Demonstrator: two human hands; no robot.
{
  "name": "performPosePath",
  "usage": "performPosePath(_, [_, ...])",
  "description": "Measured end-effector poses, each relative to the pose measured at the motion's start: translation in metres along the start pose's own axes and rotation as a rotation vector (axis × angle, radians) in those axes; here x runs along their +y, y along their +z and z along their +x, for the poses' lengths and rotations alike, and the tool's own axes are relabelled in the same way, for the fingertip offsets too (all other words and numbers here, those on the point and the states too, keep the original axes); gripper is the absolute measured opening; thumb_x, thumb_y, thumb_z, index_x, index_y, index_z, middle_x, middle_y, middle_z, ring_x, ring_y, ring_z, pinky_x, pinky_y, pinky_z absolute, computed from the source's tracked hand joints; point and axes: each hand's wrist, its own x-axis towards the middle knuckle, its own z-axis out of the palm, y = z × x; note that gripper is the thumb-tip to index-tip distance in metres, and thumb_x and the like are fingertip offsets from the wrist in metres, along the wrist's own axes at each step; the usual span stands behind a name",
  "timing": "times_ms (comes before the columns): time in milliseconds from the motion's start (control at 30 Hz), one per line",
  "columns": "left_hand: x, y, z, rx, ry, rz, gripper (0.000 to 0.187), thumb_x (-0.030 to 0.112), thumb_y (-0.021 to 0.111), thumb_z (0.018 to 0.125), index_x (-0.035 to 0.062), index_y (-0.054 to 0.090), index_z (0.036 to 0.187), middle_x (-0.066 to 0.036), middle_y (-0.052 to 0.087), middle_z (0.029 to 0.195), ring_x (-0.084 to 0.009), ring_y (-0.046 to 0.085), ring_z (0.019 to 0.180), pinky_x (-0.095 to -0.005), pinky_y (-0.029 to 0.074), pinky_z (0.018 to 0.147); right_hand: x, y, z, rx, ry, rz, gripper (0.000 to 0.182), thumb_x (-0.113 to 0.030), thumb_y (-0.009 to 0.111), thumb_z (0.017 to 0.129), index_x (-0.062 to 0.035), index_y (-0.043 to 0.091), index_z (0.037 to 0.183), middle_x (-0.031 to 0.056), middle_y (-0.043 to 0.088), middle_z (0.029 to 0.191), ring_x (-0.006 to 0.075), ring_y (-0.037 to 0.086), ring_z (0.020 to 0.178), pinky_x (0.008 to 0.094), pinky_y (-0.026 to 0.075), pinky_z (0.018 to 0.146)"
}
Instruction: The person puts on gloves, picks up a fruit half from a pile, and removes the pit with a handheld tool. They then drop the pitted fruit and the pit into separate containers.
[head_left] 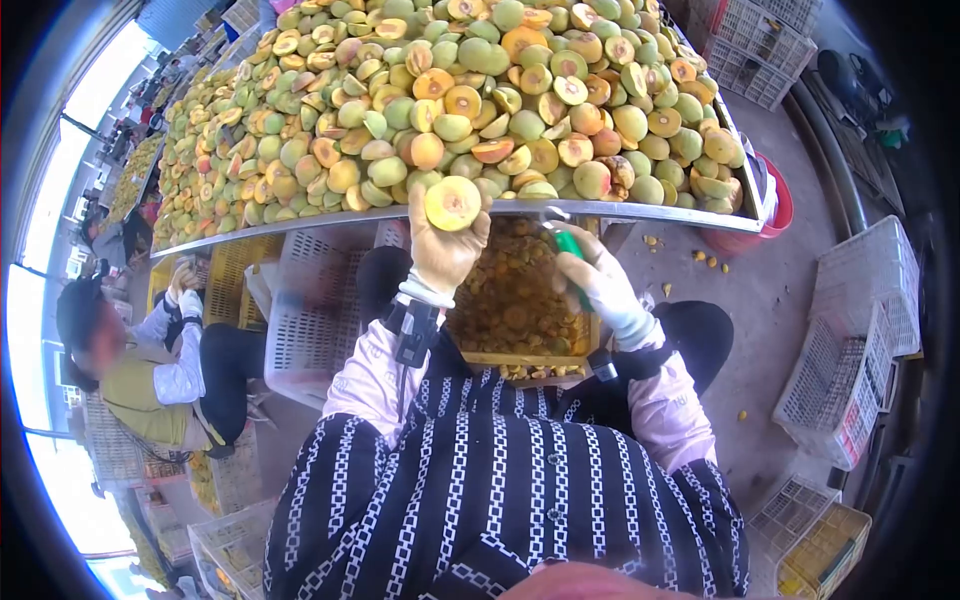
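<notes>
My left hand (440,258), in a pale glove, is closed around a peach half (453,203) whose yellow cut face is turned up. It is at the metal edge (350,217) of a table heaped with cut peaches (470,100). My gloved right hand (605,280) grips a green-handled tool (568,245) with a short metal tip, apart from the peach half and to its right. The shape of the tip is blurred. Below and between my hands, a yellow crate (525,358) between my knees holds brown pits and scraps.
White plastic crates (315,310) stand at my left under the table edge. A person (150,360) sits farther left, hands together. Beyond the table's right corner is a red bucket (778,200). More crates (840,370) are stacked on the right, with scraps on the floor (700,400).
</notes>
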Motion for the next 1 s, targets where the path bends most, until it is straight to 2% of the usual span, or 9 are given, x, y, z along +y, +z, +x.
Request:
performPosePath(67, [-0.008, -0.002, -0.003, -0.177, -0.161, 0.078, 0.055, 0.049, 0.050, 0.092, 0.0053, 0.052, 0.125, -0.013, 0.060, 0.119, -0.0303, 0.058, 0.108, -0.0409, 0.055, 0.081, -0.003, 0.012, 0.000, 0.026, 0.000, -0.086, 0.047, -0.024, 0.054, 0.092, -0.0099, 0.043, 0.135, 0.0019, 0.058, 0.076, 0.0085, 0.053, 0.055, 0.0219, 0.043, 0.051])
performPosePath(100, [-0.012, -0.004, -0.002, -0.207, -0.166, 0.116, 0.054, 0.050, 0.047, 0.093, 0.0063, 0.053, 0.124, -0.012, 0.060, 0.119, -0.0300, 0.058, 0.109, -0.0412, 0.054, 0.084, 0.015, 0.015, 0.012, 0.101, -0.305, -0.294, 0.047, -0.022, 0.058, 0.090, -0.0095, 0.044, 0.134, 0.0064, 0.063, 0.085, 0.0167, 0.062, 0.069, 0.0277, 0.049, 0.064])
performPosePath(233, [-0.033, -0.003, -0.005, -0.006, -0.137, 0.084, 0.052, 0.047, 0.046, 0.094, 0.0065, 0.051, 0.126, -0.013, 0.056, 0.124, -0.0289, 0.054, 0.114, -0.0437, 0.049, 0.093, 0.022, 0.019, 0.012, 0.250, -0.453, -0.572, 0.045, -0.019, 0.063, 0.086, -0.0072, 0.048, 0.128, 0.0160, 0.064, 0.102, 0.0306, 0.064, 0.093, 0.0355, 0.049, 0.080])
performPosePath(333, [-0.043, 0.004, -0.008, 0.006, -0.137, 0.034, 0.053, 0.045, 0.045, 0.095, 0.0046, 0.049, 0.127, -0.015, 0.054, 0.127, -0.0291, 0.051, 0.118, -0.0445, 0.045, 0.098, 0.026, 0.021, 0.015, 0.326, -0.416, -0.553, 0.041, -0.021, 0.062, 0.087, -0.0064, 0.051, 0.123, 0.0128, 0.065, 0.094, 0.0254, 0.066, 0.081, 0.0335, 0.051, 0.070])
performPosePath(367, [-0.047, 0.003, -0.007, -0.019, -0.136, -0.007, 0.052, 0.042, 0.045, 0.095, 0.0032, 0.047, 0.130, -0.015, 0.053, 0.129, -0.0292, 0.048, 0.121, -0.0438, 0.040, 0.102, 0.023, 0.022, 0.017, 0.274, -0.060, -0.160, 0.041, -0.024, 0.064, 0.087, -0.0030, 0.051, 0.120, 0.0083, 0.064, 0.085, 0.0165, 0.061, 0.062, 0.0276, 0.048, 0.056])
performPosePath(467, [-0.067, 0.011, -0.005, 0.083, -0.032, 0.203, 0.051, 0.038, 0.044, 0.096, 0.0030, 0.043, 0.133, -0.016, 0.051, 0.131, -0.0288, 0.047, 0.122, -0.0427, 0.039, 0.103, 0.006, 0.020, 0.016, 0.111, 0.091, 0.324, 0.046, -0.027, 0.065, 0.086, 0.0013, 0.049, 0.119, 0.0036, 0.059, 0.078, 0.0079, 0.052, 0.050, 0.0214, 0.041, 0.045])
performPosePath(600, [-0.076, 0.015, -0.002, -0.078, -0.045, 0.503, 0.049, 0.033, 0.045, 0.096, 0.0065, 0.040, 0.137, -0.013, 0.045, 0.139, -0.0276, 0.046, 0.123, -0.0419, 0.039, 0.104, 0.018, 0.012, 0.023, 0.204, 0.011, 0.241, 0.049, -0.028, 0.066, 0.085, 0.0044, 0.047, 0.116, 0.0044, 0.058, 0.078, 0.0078, 0.051, 0.048, 0.0197, 0.040, 0.044])
performPosePath(733, [-0.078, 0.022, -0.006, 0.039, 0.069, 0.386, 0.048, 0.039, 0.042, 0.097, 0.0113, 0.043, 0.136, -0.009, 0.045, 0.139, -0.0259, 0.047, 0.123, -0.0417, 0.041, 0.101, 0.013, 0.017, 0.027, 0.144, -0.034, 0.344, 0.045, -0.025, 0.063, 0.088, 0.0035, 0.046, 0.119, 0.0046, 0.058, 0.079, 0.0077, 0.051, 0.049, 0.0199, 0.041, 0.045])
performPosePath(1000, [-0.052, -0.001, -0.004, 0.215, 0.049, 0.112, 0.057, 0.051, 0.038, 0.095, 0.0042, 0.053, 0.123, -0.014, 0.058, 0.123, -0.0302, 0.053, 0.115, -0.0431, 0.045, 0.096, 0.031, 0.021, 0.020, 0.340, -0.364, -0.558, 0.040, -0.022, 0.064, 0.085, -0.0099, 0.053, 0.121, 0.0137, 0.064, 0.082, 0.0256, 0.064, 0.060, 0.0344, 0.050, 0.055])
